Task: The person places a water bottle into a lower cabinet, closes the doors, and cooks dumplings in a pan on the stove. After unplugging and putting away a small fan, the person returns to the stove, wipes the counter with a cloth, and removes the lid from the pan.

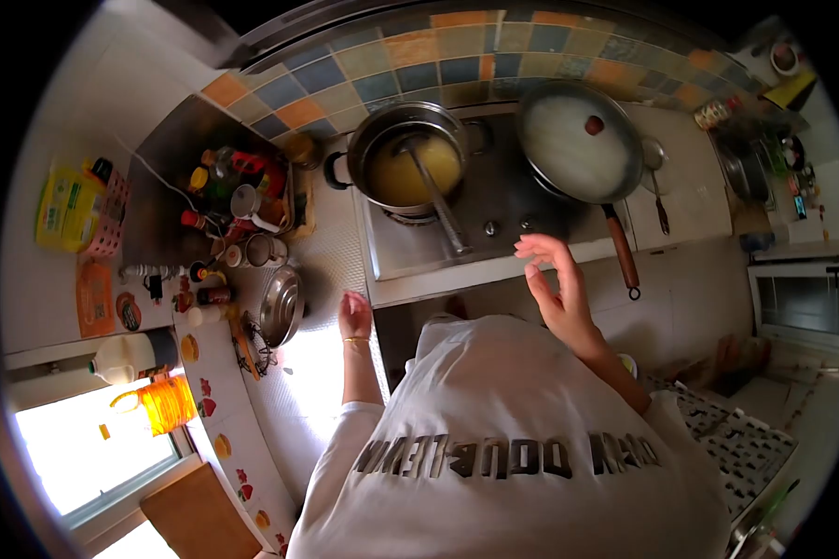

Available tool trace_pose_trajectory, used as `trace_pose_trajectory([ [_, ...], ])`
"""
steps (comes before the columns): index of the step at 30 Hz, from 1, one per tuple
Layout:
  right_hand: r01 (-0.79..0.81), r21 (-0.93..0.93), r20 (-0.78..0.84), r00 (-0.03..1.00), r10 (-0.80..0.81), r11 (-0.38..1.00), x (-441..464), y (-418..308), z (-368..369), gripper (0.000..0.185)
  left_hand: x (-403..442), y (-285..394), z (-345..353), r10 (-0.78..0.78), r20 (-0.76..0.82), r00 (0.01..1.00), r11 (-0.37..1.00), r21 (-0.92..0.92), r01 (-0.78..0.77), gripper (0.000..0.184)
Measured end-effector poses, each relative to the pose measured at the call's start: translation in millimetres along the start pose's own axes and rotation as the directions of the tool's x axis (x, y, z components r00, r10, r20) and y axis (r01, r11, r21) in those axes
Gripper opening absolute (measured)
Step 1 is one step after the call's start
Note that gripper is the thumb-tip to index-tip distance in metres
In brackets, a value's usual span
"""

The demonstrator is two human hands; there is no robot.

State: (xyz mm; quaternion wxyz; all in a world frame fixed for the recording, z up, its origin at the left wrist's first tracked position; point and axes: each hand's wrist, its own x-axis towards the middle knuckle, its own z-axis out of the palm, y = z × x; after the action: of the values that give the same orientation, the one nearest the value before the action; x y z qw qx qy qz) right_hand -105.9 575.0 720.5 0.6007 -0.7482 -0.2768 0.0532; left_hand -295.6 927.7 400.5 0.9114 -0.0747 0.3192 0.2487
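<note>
My left hand point(355, 315) hovers by the left counter's edge, fingers loosely bent and holding nothing visible. My right hand point(561, 289) is raised in front of the stove, fingers apart with nothing between them. Nearest to it is the brown handle point(621, 247) of a frying pan, which it does not touch. A fogged lid point(569, 154) with a dark red knob point(594, 125) covers that pan. On the left burner stands a steel pot point(354, 154) holding yellowish liquid point(391, 182). A ladle point(433, 196) leans in the pot, its handle sticking out toward me.
A round steel lid or bowl point(281, 307) sits on the left counter point(331, 247). Behind it are several bottles and a small white-handled pan point(247, 202). Right of the stove point(419, 252) lies a skimmer point(660, 186). An orange-yellow oil jug point(166, 404) stands near the window.
</note>
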Motion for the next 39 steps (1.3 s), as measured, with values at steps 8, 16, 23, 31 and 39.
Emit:
trace_pose_trajectory([
  [8,-0.005,0.005,-0.122,0.992,0.006,1.000,-58.0,13.5,-94.7,0.030,-105.4,-225.0,105.8,-0.425,0.062,0.903,0.828,0.429,0.360,0.019],
  [16,-0.096,-0.042,-0.414,0.908,0.070,0.995,-162.2,37.8,-237.6,0.025,-225.3,-428.4,164.9,-0.833,0.175,0.525,0.457,0.754,0.472,0.026],
  [23,-0.231,-0.001,-0.685,0.709,0.167,0.973,-247.1,51.7,-339.1,0.024,-261.0,-590.4,157.4,-0.978,-0.017,0.206,0.089,0.863,0.497,0.024],
  [31,-0.316,0.080,-0.843,0.485,0.233,0.945,-284.4,95.6,-423.3,0.025,-250.1,-730.9,146.9,-0.965,-0.230,0.128,-0.136,0.852,0.506,0.024],
  [39,-0.343,0.113,-0.860,0.436,0.265,0.932,-251.9,152.1,-550.7,0.026,-190.6,-887.2,159.3,-0.952,-0.251,0.177,-0.115,0.825,0.553,0.025],
])
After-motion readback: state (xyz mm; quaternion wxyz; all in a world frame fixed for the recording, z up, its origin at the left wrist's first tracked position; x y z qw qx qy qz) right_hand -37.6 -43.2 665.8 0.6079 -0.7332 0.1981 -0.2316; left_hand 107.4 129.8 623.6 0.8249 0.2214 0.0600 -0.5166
